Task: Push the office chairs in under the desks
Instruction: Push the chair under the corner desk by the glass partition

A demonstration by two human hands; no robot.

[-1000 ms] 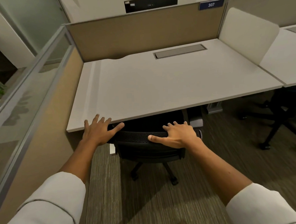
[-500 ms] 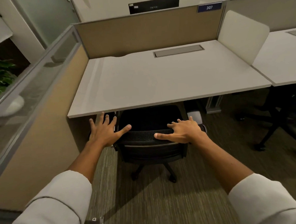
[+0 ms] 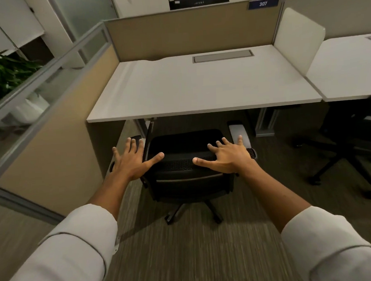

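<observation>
A black mesh-backed office chair on a five-star wheeled base is seen from behind, standing on the striped grey-brown carpet in front of a white rectangular desk top. The front of its seat lies below the desk's near edge, while the backrest and wheeled base are still out on the carpet; how far the seat reaches under the desk cannot be told.

The left hand is spread flat with its fingers splayed, at the left end of the backrest's top edge; its thumb is laid across the mesh rim and nothing is grasped. The right hand is likewise opened wide and is pressed palm-down on the right part of the same rim, its thumb pointed toward the other hand; nothing is enclosed by it either. Both forearms are bared below pushed-up white sleeves.

A grey padded armrest is visible just beyond the right hand. A tan fabric partition panel is set along the desk's far edge, and a blue number plate reading 307 is fixed at its top right. A second dark office chair is parked at the neighbouring desk to the right. A green leafy plant is seen behind the glass screen on the left.
</observation>
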